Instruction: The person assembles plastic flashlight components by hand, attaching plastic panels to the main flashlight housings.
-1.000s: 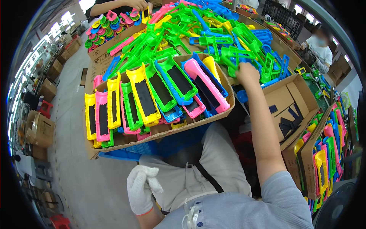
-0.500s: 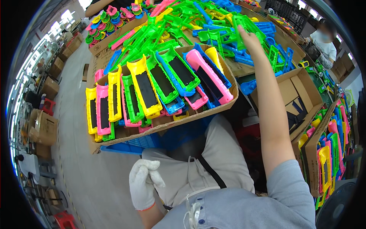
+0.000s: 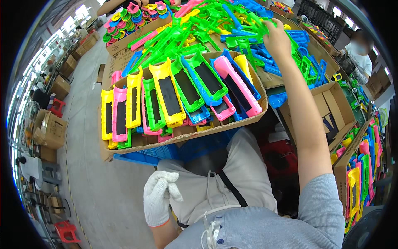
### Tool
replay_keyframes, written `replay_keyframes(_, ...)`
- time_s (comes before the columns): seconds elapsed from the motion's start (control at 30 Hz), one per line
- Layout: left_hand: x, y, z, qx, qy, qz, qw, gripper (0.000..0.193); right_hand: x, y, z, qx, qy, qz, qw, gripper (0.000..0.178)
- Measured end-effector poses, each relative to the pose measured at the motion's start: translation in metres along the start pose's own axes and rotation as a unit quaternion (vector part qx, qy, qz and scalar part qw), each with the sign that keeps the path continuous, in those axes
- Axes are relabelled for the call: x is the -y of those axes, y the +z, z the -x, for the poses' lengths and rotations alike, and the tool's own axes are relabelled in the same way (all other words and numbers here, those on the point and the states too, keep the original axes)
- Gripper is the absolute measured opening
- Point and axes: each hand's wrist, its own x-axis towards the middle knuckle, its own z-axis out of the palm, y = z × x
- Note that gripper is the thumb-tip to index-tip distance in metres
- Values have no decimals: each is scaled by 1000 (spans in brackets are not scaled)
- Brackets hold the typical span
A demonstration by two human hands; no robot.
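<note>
My bare right hand (image 3: 277, 40) reaches far out over a heap of green, blue and yellow plastic casings (image 3: 199, 31). Its fingers are bent onto a green plastic casing (image 3: 260, 28); its far end blends into the heap. In a white knit glove, my left hand (image 3: 161, 195) is held above my lap with fingers curled together, and nothing shows in it. Between the two stands an open cardboard box (image 3: 182, 136), holding a row of yellow, pink, green and blue casings (image 3: 169, 95) with dark rectangular panels.
A blue plastic crate (image 3: 145, 155) sits under the box. To the right are an open carton (image 3: 338, 99) with dark pieces and a box packed with coloured casings (image 3: 360, 174). Small round coloured parts (image 3: 134, 20) lie far left; a person (image 3: 358, 56) works far right.
The green casing at my right hand has shifted slightly up and left, and the fingers have curled more over it. My left hand keeps its curled pose. The whole view has shifted slightly.
</note>
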Motion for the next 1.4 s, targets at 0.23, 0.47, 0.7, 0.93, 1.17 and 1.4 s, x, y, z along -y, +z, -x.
replay_keyframes(0.23,7,12,-11,3,-25,-37,999,32,45,-135,-1,84,130,-508,847,36)
replay_keyframes(0.47,8,50,-24,281,-216,-25,935,35,144,-221,97,491,-281,-493,661,22)
replay_keyframes(0.7,24,68,-24,365,-361,-51,856,42,54,-209,106,225,70,-317,919,22)
replay_keyframes(0.93,33,57,-26,355,-302,35,884,44,-58,-161,204,370,150,90,912,22)
replay_keyframes(1.17,31,53,-26,330,-277,41,901,47,-53,-162,180,466,201,133,852,24)
replay_keyframes(1.4,29,48,-17,261,-244,54,932,51,26,-194,150,184,199,-220,937,15)
